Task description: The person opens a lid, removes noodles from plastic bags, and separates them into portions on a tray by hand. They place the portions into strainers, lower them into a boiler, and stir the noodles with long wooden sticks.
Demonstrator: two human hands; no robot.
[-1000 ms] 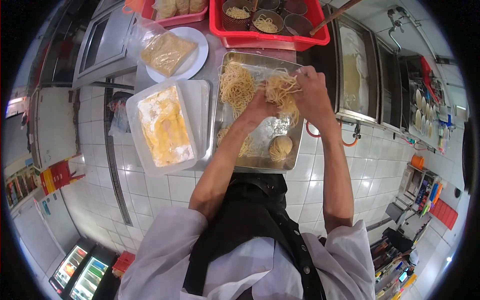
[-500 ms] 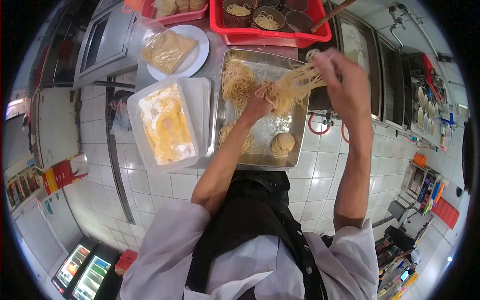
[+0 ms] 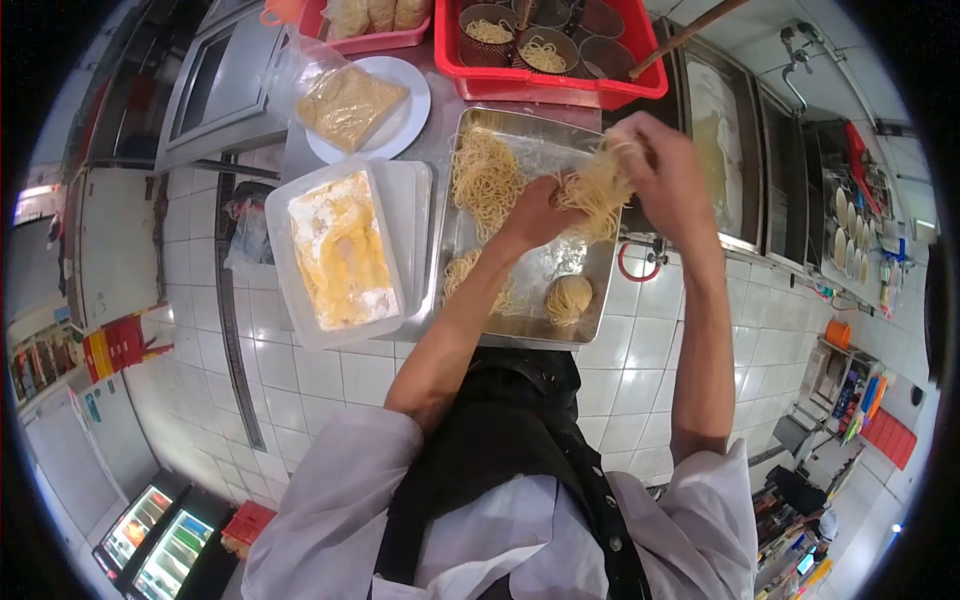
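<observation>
A bundle of yellow noodles (image 3: pixel 602 196) stretches between my two hands above the right part of a metal tray (image 3: pixel 545 330). My left hand (image 3: pixel 540 212) is closed on its left end, over the middle of the tray. Higher up, my right hand (image 3: pixel 668 165) grips the other end, past the tray's right edge; its fingers are partly blurred. Inside the tray a loose heap of noodles (image 3: pixel 485 180) lies at the upper left. Below it is a smaller heap (image 3: pixel 462 275), partly hidden behind my left forearm. One round noodle nest (image 3: pixel 568 299) sits at the lower right.
Left of the tray stands a plastic box (image 3: pixel 283 262) with floured yellow contents. Behind it, a bagged crumbly food (image 3: pixel 352 105) rests on a white plate (image 3: pixel 418 90). A red basin (image 3: pixel 540 90) at the back holds noodle strainers (image 3: pixel 487 48). A wooden stick (image 3: pixel 690 38) leans over its rim.
My right hand has moved left and slightly down toward my left hand, so the noodle bundle between them is shorter and hangs more bunched. The whole view has shifted slightly.
</observation>
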